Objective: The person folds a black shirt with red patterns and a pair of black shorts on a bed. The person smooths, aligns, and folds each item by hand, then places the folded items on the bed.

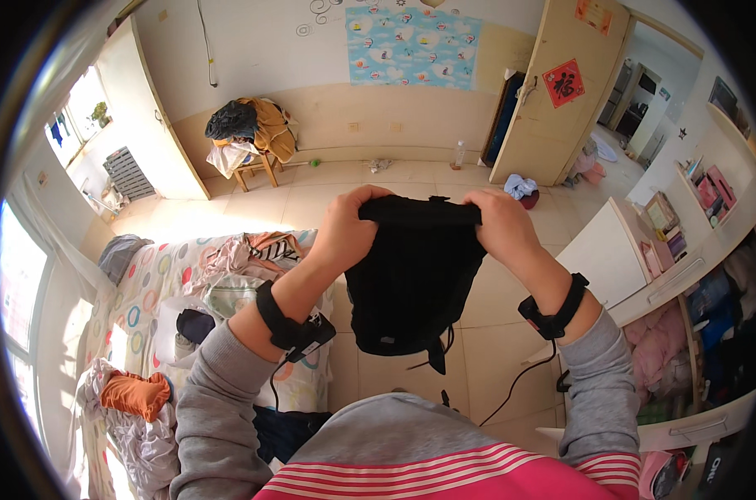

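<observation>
A black fabric bag, apparently a backpack, hangs upright before my chest. My left hand grips the left end of its top edge. The right end of that edge is held in my right hand. Between my hands the upper edge looks folded over or bunched. A thin cord and a strap end dangle from the lower right of the bag. Its inside and far side are hidden from me.
To the left stands a bed with clothes and an orange pillow. A stool piled with garments is by the wall. On the right are a white cabinet and open shelves. Black cables hang from the wrist straps.
</observation>
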`<state>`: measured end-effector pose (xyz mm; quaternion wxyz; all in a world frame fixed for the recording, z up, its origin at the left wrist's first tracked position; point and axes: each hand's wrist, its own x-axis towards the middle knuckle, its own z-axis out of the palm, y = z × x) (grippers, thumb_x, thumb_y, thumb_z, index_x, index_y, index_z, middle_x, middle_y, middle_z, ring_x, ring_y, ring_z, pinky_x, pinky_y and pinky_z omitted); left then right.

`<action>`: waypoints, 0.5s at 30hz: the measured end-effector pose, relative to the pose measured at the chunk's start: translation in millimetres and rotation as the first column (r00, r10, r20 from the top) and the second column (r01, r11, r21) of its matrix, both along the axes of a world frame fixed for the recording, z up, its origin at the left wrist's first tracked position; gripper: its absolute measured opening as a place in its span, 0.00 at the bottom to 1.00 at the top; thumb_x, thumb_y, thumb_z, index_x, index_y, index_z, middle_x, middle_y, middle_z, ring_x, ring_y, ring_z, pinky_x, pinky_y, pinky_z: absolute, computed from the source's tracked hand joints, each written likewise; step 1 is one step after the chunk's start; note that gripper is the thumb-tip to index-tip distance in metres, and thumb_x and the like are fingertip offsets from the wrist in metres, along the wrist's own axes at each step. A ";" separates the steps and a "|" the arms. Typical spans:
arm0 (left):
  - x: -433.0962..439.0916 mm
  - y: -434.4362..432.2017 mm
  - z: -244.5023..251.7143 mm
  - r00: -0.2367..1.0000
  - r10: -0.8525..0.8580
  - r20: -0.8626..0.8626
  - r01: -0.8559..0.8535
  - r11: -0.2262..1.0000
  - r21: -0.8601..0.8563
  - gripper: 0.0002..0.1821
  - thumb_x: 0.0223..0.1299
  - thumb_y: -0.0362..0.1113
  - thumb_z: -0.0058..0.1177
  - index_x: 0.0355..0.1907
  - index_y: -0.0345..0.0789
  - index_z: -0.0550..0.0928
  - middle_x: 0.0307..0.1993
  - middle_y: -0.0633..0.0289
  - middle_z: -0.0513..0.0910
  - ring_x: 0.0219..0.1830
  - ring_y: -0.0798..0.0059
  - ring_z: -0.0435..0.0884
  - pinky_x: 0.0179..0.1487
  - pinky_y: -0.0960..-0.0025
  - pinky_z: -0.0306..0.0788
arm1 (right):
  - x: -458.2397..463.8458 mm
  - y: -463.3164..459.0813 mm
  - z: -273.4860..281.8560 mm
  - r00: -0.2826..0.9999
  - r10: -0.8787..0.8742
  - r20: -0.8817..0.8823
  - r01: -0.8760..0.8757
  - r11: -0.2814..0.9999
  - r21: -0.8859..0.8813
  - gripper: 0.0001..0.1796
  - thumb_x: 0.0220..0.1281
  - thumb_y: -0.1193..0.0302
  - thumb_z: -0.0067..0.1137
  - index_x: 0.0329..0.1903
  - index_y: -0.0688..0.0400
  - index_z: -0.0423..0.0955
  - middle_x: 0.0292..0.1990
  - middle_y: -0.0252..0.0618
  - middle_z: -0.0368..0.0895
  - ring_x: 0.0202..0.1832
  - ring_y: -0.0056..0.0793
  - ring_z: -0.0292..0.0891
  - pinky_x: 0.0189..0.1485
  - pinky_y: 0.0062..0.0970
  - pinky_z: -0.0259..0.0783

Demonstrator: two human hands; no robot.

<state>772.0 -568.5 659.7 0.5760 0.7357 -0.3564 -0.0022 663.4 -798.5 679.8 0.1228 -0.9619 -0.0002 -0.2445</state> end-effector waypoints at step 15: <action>81.9 46.1 -26.3 0.901 0.346 0.261 -0.415 0.864 0.285 0.09 0.44 0.23 0.52 0.31 0.32 0.84 0.31 0.52 0.84 0.38 0.57 0.83 0.43 0.63 0.74 | -45.5 -109.0 6.2 0.900 -0.423 0.104 0.418 0.906 0.066 0.14 0.46 0.85 0.55 0.37 0.60 0.78 0.37 0.47 0.82 0.43 0.49 0.77 0.47 0.37 0.72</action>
